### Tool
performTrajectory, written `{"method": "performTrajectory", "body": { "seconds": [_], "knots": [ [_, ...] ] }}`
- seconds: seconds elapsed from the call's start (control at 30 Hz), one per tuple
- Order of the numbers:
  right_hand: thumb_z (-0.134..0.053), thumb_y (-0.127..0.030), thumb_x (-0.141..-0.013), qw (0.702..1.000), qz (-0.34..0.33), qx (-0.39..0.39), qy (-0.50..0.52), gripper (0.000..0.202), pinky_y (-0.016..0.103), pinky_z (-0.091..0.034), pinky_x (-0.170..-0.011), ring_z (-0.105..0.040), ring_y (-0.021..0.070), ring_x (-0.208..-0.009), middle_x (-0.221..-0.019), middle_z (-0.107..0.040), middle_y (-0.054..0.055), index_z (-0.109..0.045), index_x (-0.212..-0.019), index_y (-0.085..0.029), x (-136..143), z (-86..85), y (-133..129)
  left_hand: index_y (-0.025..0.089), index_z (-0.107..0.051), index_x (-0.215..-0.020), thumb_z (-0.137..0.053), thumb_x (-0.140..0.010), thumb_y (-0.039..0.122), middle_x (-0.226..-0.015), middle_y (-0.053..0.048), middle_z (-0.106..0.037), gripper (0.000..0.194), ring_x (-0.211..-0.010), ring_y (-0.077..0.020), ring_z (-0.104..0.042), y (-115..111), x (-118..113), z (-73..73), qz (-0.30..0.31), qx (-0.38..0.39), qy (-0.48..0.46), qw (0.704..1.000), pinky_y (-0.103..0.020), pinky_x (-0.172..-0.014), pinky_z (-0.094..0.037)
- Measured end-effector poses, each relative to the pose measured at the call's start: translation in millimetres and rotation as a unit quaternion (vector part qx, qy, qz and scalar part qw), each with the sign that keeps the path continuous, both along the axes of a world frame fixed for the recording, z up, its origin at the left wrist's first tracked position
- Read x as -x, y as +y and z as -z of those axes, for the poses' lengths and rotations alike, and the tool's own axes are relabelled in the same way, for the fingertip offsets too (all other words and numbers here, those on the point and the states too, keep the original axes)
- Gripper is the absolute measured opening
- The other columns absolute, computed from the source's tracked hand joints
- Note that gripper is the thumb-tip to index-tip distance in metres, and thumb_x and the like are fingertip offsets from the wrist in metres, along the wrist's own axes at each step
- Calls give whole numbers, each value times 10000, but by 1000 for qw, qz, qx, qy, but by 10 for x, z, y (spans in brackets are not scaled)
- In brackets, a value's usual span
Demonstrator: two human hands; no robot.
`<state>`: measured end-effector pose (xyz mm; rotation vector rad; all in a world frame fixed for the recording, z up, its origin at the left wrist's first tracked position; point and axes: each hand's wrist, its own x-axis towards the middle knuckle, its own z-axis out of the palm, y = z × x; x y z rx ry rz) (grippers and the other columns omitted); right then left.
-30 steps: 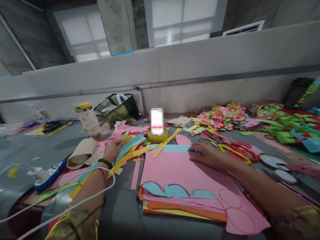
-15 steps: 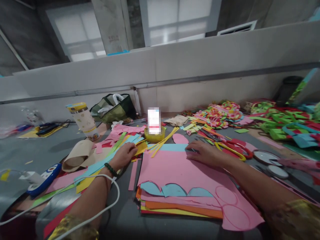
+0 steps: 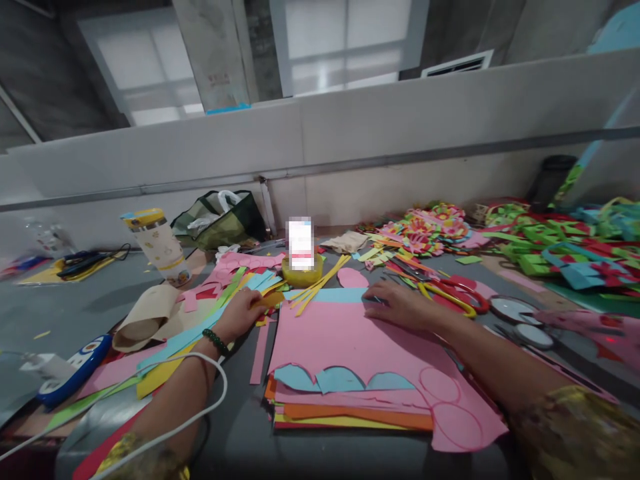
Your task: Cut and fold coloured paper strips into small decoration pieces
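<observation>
My left hand, with a green bead bracelet, has its fingers curled together at the end of some yellow-orange paper, left of a paper stack. The bent fingers of my right hand rest at the top of the stack. A small dark, thin thing shows between its thumb and fingers; I cannot make it out. On top lies a pink paper sheet with a scalloped lower edge and outlined circles at the right. Blue paper shows beneath, above orange and yellow layers.
A yellow tape roll with a blurred white object stands behind the stack. Red-and-yellow scissors lie at the right, before piled paper cutouts. At the left are a tumbler, a blue device and a white cable crossing my forearm.
The whole view has shifted slightly, with the table things appearing a little further left. Both hands keep nearly the same places beside and on the paper stack.
</observation>
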<state>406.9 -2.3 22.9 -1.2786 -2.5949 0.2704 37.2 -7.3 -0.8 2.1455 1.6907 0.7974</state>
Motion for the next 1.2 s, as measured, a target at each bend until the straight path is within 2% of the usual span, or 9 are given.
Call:
{"method": "performTrajectory", "body": {
  "seconds": [0.2,0.3,0.4,0.5,0.6,0.73,0.93,1.03,1.2],
  "knots": [
    [-543,-492,-787,998,-1,-31,48,433,404,-427,-869,-559,275,-993,-1052,-615,136,-647,-1047,-162,-58,-9,35,185,-467,-812,-431,-789,433,-744,-34,-640,251,-597,-161,-607,-120,88,-324,-30,26,-123,992,-275,-545,-441],
    [-505,-447,-831,988,-3,-90,128,385,390,-423,-900,-554,253,-1028,-1084,-608,133,-632,-1060,-166,-10,-225,-6,176,-473,-847,-458,-775,513,-731,-26,-647,345,-544,-147,-622,-257,9,-630,36,54,-179,982,-248,-501,-439],
    [-473,-438,-860,971,-10,-119,207,353,367,-464,-846,-580,221,-972,-1061,-625,98,-612,-1084,-204,175,-542,-180,162,-503,-766,-541,-751,522,-713,-26,-634,362,-530,-130,-616,-397,-226,-924,143,127,-262,946,-228,-495,-422],
    [-422,-400,-895,951,-25,-108,290,358,344,-497,-793,-579,203,-988,-1133,-600,86,-543,-1187,-231,432,-754,-395,169,-534,-846,-589,-726,514,-750,-27,-640,369,-505,-132,-606,-475,-555,-1065,192,154,-313,917,-232,-463,-418],
    [-398,-365,-912,934,-40,-140,326,408,382,-478,-842,-570,207,-1008,-1167,-576,95,-436,-1301,-247,630,-761,-508,174,-544,-866,-589,-739,495,-757,-25,-643,349,-504,-122,-607,-460,-864,-1023,243,181,-333,893,-224,-480,-417],
    [-389,-356,-914,930,-28,-146,337,399,389,-464,-860,-576,212,-980,-1082,-611,82,-440,-1294,-246,698,-592,-468,173,-544,-889,-602,-734,484,-737,-14,-639,353,-485,-116,-610,-354,-1134,-876,273,221,-363,863,-220,-486,-410],
    [-479,-373,-872,900,30,-124,418,390,322,-511,-732,-612,173,-843,-988,-631,63,-497,-1228,-215,580,-432,-286,138,-563,-911,-617,-729,474,-797,-66,-679,387,-547,-154,-657,-240,-1309,-763,251,236,-349,871,-248,-539,-439],
    [-472,-352,-880,908,23,-160,386,298,347,-488,-806,-605,190,-913,-999,-649,62,-593,-1121,-225,543,-405,-256,132,-570,-896,-635,-706,491,-780,-68,-681,411,-542,-153,-654,-221,-1373,-717,232,245,-356,871,-251,-540,-444],
    [-427,-323,-900,923,24,-157,350,291,343,-498,-751,-630,187,-821,-920,-684,47,-635,-1086,-242,538,-360,-250,127,-554,-909,-610,-714,514,-778,-67,-670,437,-520,-141,-642,-202,-1402,-653,234,239,-353,874,-235,-505,-423]
  ]
}}
